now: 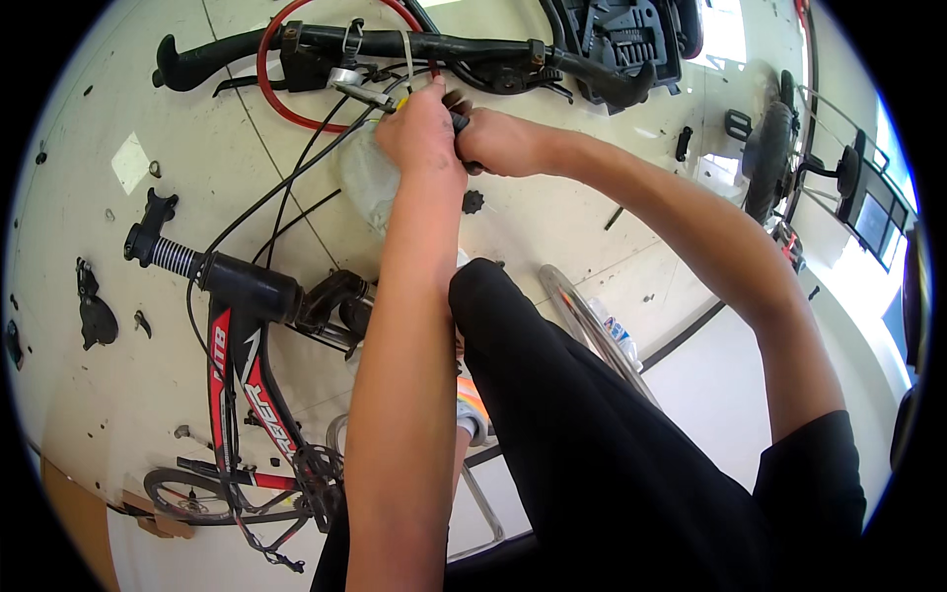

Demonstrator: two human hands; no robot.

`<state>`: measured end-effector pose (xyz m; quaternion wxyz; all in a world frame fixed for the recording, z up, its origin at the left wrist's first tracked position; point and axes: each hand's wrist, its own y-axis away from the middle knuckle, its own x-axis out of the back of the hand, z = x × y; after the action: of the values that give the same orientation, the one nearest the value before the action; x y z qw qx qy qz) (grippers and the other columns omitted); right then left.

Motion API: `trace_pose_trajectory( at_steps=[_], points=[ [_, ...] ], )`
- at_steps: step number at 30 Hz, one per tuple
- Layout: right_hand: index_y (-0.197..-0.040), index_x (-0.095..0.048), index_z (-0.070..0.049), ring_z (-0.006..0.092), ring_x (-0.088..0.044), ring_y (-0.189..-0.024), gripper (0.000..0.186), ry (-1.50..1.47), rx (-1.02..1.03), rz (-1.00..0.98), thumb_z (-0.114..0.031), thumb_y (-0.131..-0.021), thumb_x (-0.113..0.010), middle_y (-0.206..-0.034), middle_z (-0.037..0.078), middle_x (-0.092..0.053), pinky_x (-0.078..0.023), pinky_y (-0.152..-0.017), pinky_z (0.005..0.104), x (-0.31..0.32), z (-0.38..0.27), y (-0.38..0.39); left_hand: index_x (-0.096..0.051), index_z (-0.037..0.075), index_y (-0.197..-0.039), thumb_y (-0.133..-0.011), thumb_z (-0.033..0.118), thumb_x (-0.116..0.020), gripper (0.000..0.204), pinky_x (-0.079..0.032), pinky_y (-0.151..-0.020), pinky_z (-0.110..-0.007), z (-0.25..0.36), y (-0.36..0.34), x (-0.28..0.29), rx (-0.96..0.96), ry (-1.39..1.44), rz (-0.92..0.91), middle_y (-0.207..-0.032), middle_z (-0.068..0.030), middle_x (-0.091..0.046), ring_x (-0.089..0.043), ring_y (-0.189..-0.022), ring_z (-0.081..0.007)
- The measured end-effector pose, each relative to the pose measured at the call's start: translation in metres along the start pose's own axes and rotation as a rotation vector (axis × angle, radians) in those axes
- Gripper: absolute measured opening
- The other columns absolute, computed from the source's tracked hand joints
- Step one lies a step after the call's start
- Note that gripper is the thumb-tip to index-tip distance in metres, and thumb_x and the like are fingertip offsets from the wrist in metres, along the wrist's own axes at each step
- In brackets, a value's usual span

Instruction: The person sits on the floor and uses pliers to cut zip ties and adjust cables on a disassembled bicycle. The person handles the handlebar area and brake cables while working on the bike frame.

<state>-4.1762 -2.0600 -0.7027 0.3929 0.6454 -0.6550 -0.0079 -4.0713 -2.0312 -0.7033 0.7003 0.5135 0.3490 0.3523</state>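
Countless specks and loose parts dot the pale tiled floor, the widest thing on show. Toward its lower left corner is a black-and-red bicycle frame, its rear wheel farthest to the lower left. From the frame's black head tube a stem sticks out toward the floor's left edge, with ridged spacers between them. By the floor's right edge is a second wheel with a black tyre, a black pedal just beside it.

Near the floor's far edge, a black handlebar lies crosswise, just beyond both hands; thin black cables run from it toward the frame. A red ring passes behind its left half, and an open tool case stands by its right end.

The left hand is near the handlebar's middle, back upward; its fingers are hidden, so I cannot tell how far they close. Against it, the right hand has its fingers curled in, though what they grip is unclear. Between the hands shows a dark piece. Just left is a silver metal piece, and nearer the person lies a small black toothed knob.
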Motion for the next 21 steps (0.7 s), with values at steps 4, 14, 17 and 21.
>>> trace_pose_trajectory(
  at_steps=[4,14,17,21],
  points=[
    [-0.062,-0.059,0.003,0.0356,-0.06,-0.064,0.007,0.157,0.089,0.132,-0.004,-0.06,-0.06,-0.064,0.018,-0.06,-0.049,-0.058,0.0413,-0.022,0.009,-0.005,-0.052,-0.007,-0.093,-0.077,0.008,-0.069,0.028,-0.044,-0.056,-0.034,-0.007,-0.016,0.006,-0.189,0.034,0.017,-0.081,-0.0109,-0.059,-0.055,-0.063,-0.02],
    [-0.062,-0.061,0.002,0.0347,-0.06,-0.067,0.007,-0.388,-0.158,0.249,-0.005,-0.061,-0.059,-0.069,0.019,-0.06,-0.05,-0.061,0.0399,-0.041,0.01,-0.008,-0.05,-0.007,-0.077,-0.065,-0.005,-0.048,0.013,-0.038,-0.049,-0.033,-0.008,-0.019,0.005,-0.216,-0.131,0.142,-0.073,-0.0085,-0.052,-0.046,-0.059,-0.0169],
    [-0.069,-0.061,0.001,0.0284,-0.061,-0.069,0.008,-0.601,-0.41,0.043,-0.005,-0.065,-0.057,-0.067,0.015,-0.06,-0.05,-0.063,0.0378,-0.028,0.006,-0.013,-0.049,-0.006,-0.077,-0.065,-0.005,-0.048,0.012,-0.037,-0.048,-0.033,-0.011,-0.025,0.007,-0.215,-0.099,0.14,-0.072,-0.0087,-0.051,-0.044,-0.057,-0.017],
    [-0.079,-0.06,-0.002,0.0186,-0.06,-0.074,0.015,-0.917,-0.621,-0.176,-0.014,-0.072,-0.055,-0.071,0.007,-0.059,-0.049,-0.07,0.031,0.005,-0.012,-0.007,-0.047,-0.005,-0.08,-0.066,-0.002,-0.055,0.017,-0.037,-0.049,-0.032,-0.01,-0.021,0.015,-0.18,-0.088,0.063,-0.07,-0.0084,-0.051,-0.046,-0.057,-0.0177]
  ],
)
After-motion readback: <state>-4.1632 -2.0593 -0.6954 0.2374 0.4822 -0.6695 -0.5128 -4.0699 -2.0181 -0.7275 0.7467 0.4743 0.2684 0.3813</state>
